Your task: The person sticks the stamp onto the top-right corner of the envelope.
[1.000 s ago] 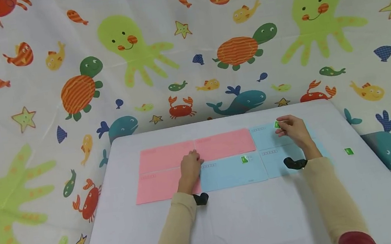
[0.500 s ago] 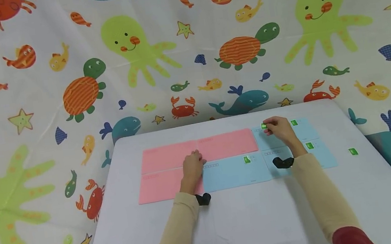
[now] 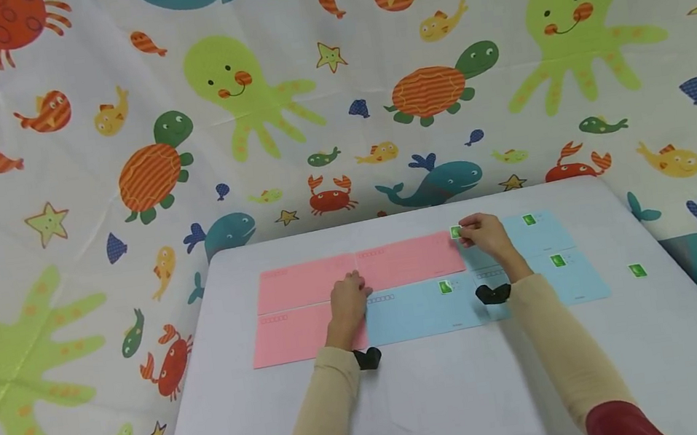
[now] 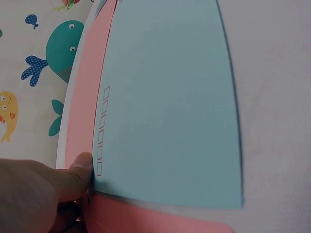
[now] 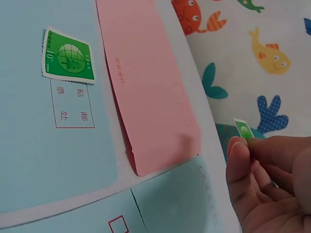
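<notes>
My right hand (image 3: 484,235) pinches a green postage stamp (image 3: 455,232) by its edge between thumb and fingertips. In the head view the stamp overlaps the top right corner of the back pink envelope (image 3: 410,262); the right wrist view shows it (image 5: 244,128) raised above that envelope's end (image 5: 155,107). My left hand (image 3: 348,304) rests on the pink envelopes, its thumb (image 4: 82,165) against the corner of the front blue envelope (image 4: 165,111). That blue envelope bears a green stamp (image 5: 68,56) just above its printed stamp box.
Two more blue envelopes lie at the right, with one stamp (image 3: 529,220) on the back one and another (image 3: 558,260) on the front one. A loose stamp (image 3: 637,270) lies farther right on the white table (image 3: 451,395). A sea-animal cloth (image 3: 349,122) hangs behind.
My right hand has moved left with the stamp, from over the back blue envelope to the corner of the back pink one. My left hand stays on the pink envelopes.
</notes>
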